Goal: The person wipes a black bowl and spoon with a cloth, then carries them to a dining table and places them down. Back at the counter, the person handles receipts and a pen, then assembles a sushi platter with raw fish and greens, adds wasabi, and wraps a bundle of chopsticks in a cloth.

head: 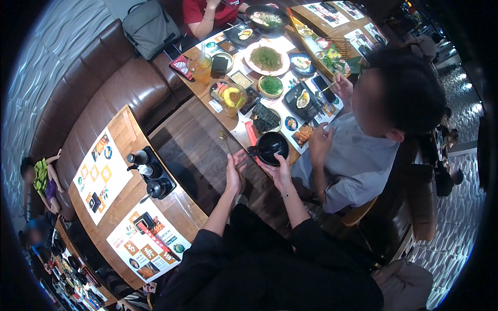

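A black bowl [283, 142] is held by my right hand [281, 169] just off the near end of the dining table, its thumb at the rim. Inside the bowl lies a black ladle-like spoon [264, 151], its handle sticking out over the left rim. My left hand [234, 173] holds a slim long-handled spoon [223, 136], its small bowl end pointing away from me. Beyond the black bowl, dark nori sheets [266, 116] rest on a round plate. A red paper chopstick sleeve [251, 133] is beside them.
A person in a grey shirt [358, 155] sits close on the right, holding a utensil. Iced drinks [232, 102], a plate of green food [266, 57] and an oyster on a black plate [297, 107] crowd the table. Left is a second table [116, 241] with a condiment tray [165, 182].
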`<state>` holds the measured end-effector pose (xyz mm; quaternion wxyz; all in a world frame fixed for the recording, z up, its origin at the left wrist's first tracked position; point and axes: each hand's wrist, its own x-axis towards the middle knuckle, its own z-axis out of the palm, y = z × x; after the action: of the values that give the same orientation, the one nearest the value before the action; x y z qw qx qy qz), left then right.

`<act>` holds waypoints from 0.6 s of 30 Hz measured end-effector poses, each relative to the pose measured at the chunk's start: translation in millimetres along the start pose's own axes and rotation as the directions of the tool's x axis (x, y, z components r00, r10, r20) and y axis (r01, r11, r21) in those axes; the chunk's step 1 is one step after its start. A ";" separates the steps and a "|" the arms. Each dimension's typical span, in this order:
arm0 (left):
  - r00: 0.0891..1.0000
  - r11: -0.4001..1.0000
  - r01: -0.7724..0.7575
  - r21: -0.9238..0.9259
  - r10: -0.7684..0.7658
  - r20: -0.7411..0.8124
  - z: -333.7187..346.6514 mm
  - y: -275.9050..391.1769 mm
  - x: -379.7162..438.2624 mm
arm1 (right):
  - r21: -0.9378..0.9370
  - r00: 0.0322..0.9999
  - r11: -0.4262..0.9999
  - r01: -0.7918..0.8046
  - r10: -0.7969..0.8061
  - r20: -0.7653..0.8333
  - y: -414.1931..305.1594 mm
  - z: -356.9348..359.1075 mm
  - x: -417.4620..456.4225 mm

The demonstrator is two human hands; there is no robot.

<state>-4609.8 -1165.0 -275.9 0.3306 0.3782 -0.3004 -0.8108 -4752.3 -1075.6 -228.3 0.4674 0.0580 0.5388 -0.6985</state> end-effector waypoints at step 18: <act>0.855 0.895 0.161 0.416 -0.337 0.395 -57.6 49.2 -287.6 | -0.496 0.826 0.732 0.466 -0.160 0.541 82.8 3.5 -256.4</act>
<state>-4405.4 -988.7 -151.1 0.0639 0.2680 -0.4637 -0.8421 -4548.9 -925.6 -134.8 0.4461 -0.3585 0.6081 -0.5501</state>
